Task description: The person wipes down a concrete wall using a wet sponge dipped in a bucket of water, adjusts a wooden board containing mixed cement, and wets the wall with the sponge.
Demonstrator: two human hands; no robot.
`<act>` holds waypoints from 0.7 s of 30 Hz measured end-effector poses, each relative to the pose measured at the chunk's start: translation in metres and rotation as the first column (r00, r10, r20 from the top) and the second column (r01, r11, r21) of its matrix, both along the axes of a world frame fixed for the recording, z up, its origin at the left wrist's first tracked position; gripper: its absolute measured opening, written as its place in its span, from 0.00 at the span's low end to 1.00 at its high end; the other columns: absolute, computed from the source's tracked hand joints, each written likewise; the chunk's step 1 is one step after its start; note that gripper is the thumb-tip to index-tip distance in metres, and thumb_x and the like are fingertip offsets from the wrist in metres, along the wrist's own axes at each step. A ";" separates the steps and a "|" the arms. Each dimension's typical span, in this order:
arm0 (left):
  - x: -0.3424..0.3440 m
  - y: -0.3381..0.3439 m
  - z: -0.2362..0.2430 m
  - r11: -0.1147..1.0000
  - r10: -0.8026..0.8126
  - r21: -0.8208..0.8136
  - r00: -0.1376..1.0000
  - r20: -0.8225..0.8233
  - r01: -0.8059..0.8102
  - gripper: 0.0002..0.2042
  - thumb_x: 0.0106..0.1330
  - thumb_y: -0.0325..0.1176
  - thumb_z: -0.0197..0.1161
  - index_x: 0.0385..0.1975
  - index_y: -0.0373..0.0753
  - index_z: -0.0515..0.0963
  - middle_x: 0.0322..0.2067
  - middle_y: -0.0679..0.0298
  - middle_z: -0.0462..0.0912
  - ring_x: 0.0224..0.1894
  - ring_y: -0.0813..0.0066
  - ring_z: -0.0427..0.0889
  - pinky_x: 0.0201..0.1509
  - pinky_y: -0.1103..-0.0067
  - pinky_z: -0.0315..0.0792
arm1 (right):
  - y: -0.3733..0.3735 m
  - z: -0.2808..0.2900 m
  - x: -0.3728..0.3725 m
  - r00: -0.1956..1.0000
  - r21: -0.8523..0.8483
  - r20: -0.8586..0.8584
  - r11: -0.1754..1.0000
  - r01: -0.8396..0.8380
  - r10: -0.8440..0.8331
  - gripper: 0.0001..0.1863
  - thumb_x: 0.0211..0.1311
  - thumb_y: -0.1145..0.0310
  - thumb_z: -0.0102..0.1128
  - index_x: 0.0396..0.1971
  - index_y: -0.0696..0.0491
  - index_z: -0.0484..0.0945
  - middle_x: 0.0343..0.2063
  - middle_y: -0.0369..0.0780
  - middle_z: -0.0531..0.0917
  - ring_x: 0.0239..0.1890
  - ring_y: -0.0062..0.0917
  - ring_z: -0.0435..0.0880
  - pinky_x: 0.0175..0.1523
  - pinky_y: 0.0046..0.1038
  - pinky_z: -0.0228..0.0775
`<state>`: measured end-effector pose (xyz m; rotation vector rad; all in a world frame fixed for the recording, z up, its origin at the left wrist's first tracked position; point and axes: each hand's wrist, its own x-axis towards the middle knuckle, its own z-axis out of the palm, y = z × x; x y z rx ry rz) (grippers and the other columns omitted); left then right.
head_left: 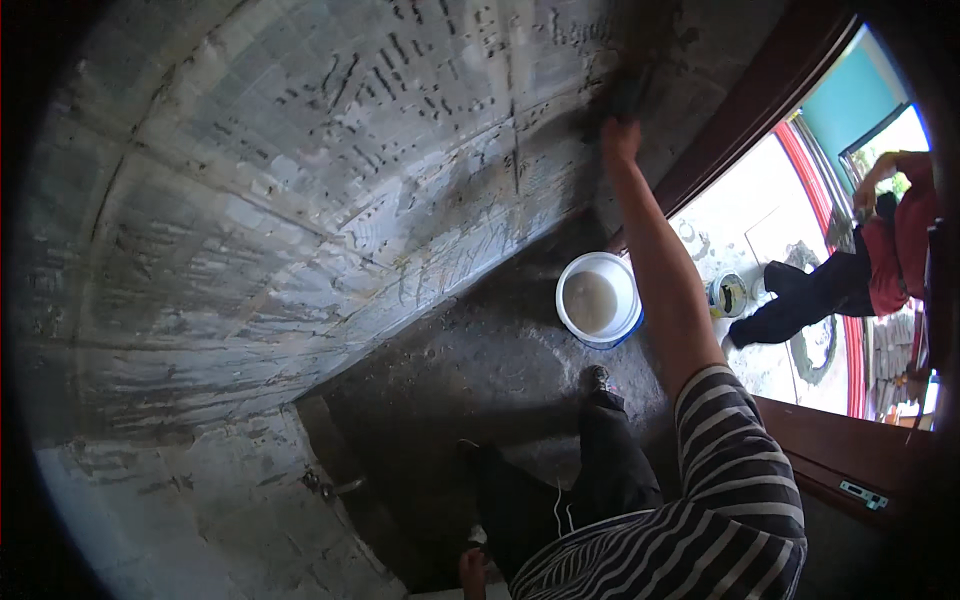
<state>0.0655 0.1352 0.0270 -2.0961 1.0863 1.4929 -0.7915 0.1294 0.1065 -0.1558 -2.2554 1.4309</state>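
Right hand (622,138) near the wall's (400,190) right edge, left hand (473,570) low; too dim, we cannot tell finger closure. We'd keep pressure even.

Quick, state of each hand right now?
Left hand: cannot be told; a small whitish thing shows by it.
Right hand: raised by the wall, too dark to tell.

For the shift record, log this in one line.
right hand: raised at wall, grip too dark to tell; left hand: low, by small white item; white bucket: on floor, pale contents; other person: beyond doorway
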 end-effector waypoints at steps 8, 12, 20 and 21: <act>0.039 0.001 0.006 0.991 -0.039 0.125 0.994 -0.104 0.052 0.16 0.60 0.37 0.59 0.47 0.40 0.75 0.44 0.58 0.74 0.45 0.66 0.74 0.47 0.71 0.71 | -0.152 0.015 0.191 0.923 -0.132 -0.330 0.959 -0.251 0.196 0.28 0.43 0.78 0.46 0.51 0.60 0.72 0.39 0.56 0.79 0.44 0.43 0.80 0.50 0.31 0.68; 0.130 -0.010 -0.036 0.990 -0.140 -0.046 0.984 -0.112 0.135 0.16 0.61 0.38 0.56 0.47 0.38 0.74 0.45 0.57 0.74 0.47 0.64 0.73 0.50 0.70 0.69 | -0.272 0.040 0.323 0.916 -0.187 -0.318 0.931 -0.314 0.245 0.33 0.42 0.82 0.45 0.57 0.59 0.65 0.50 0.57 0.73 0.56 0.43 0.71 0.58 0.30 0.61; 0.192 -0.090 0.010 0.987 0.088 -0.119 0.980 -0.177 -0.110 0.17 0.62 0.40 0.54 0.44 0.35 0.72 0.44 0.57 0.74 0.45 0.66 0.74 0.51 0.72 0.67 | -0.399 0.055 0.529 0.791 -0.303 -0.148 0.734 -0.607 0.593 0.38 0.42 0.88 0.45 0.60 0.53 0.61 0.53 0.60 0.66 0.54 0.50 0.67 0.56 0.31 0.64; 0.222 -0.092 -0.005 0.983 0.107 -0.131 0.980 -0.169 -0.130 0.17 0.62 0.40 0.54 0.44 0.35 0.72 0.44 0.57 0.74 0.45 0.66 0.74 0.51 0.72 0.67 | -0.412 0.057 0.551 0.738 -0.291 -0.221 0.679 -0.674 0.638 0.36 0.43 0.87 0.44 0.59 0.53 0.63 0.50 0.60 0.68 0.49 0.50 0.71 0.52 0.31 0.67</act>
